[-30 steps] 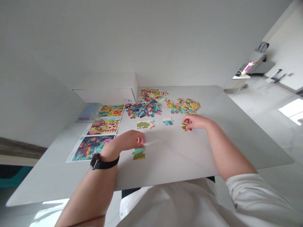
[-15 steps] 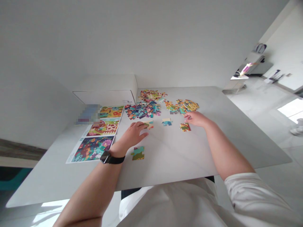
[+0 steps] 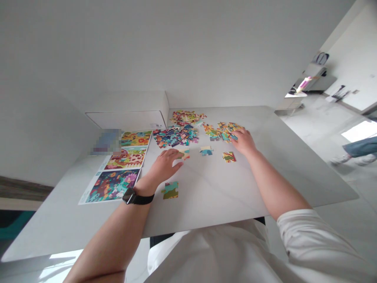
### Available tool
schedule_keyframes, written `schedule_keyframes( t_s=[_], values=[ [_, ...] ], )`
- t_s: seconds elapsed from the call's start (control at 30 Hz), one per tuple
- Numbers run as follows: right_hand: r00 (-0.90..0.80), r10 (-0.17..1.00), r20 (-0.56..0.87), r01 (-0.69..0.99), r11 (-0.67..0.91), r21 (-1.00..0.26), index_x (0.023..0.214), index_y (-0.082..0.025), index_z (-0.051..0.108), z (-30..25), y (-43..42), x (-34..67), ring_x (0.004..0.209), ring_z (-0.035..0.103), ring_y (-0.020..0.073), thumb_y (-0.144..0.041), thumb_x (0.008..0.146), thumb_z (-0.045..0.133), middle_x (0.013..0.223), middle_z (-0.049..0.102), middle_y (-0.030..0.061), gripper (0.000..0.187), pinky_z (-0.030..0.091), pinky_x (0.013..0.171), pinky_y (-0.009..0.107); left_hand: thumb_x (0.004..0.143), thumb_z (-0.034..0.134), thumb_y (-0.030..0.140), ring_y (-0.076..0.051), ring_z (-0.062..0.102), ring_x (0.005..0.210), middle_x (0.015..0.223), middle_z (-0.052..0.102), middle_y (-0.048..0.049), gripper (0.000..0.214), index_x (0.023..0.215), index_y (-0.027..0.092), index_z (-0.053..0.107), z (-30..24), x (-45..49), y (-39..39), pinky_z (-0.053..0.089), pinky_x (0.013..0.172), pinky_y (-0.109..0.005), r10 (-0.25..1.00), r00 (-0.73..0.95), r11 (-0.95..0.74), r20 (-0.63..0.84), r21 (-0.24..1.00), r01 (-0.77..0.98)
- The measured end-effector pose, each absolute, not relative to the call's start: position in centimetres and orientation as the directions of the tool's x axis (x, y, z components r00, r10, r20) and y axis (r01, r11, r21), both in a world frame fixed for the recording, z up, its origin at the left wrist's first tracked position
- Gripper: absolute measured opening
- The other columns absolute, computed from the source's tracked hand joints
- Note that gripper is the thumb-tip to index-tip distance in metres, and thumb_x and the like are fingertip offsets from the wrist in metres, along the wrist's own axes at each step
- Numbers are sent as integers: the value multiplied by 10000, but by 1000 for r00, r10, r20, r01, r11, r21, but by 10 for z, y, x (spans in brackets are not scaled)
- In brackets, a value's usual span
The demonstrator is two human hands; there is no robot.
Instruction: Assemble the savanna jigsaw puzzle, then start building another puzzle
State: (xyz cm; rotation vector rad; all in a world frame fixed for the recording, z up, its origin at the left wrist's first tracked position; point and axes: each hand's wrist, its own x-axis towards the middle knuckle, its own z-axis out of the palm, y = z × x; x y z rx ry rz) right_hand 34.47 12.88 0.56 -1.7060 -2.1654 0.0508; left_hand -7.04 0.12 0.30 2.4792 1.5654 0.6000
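My left hand lies flat on the table, thumb spread. Its fingertips touch a pale puzzle piece and partly cover it. My right hand reaches over the yellow-orange pile of puzzle pieces, its fingers apart and touching the right side; no lifted piece shows. Between the hands lie a blue-and-cream piece and a green piece with red stripes. Closer to me, near my left wrist, is a green-and-teal piece.
Behind my left hand are a dark multicoloured pile and a red-yellow pile. Picture sheets lie on the left, before a white box. A blurred-out bluish item overlaps the sheets. A person's legs show at far right.
My right hand has moved up and forward from beside the striped piece onto the yellow-orange pile, its fingers opening. My left hand stays in place. A person's legs have come into view at right.
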Motion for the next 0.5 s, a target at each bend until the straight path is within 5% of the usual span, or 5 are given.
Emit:
schedule_keyframes(
  t_s=[0.17,0.5],
  values=[
    [-150,967,204,950,198,-241,1340,-320,814,-8,133,349,1467,530,425,-385,978,739,1549,630,142,376,446,1237,626,1046,616,397,-348,652,1365,1426,718,-152,377,1351,239,772,2,-72,2,496,1243,-560,894,361,-437,266,339,833],
    [-73,982,174,963,114,-243,1402,-301,783,-2,133,353,1441,551,418,-311,979,738,1581,614,152,426,471,1215,604,1039,631,376,-337,635,1399,1444,714,-144,375,1364,237,756,-1,-72,3,481,1263,-533,894,366,-438,259,333,835]
  ],
)
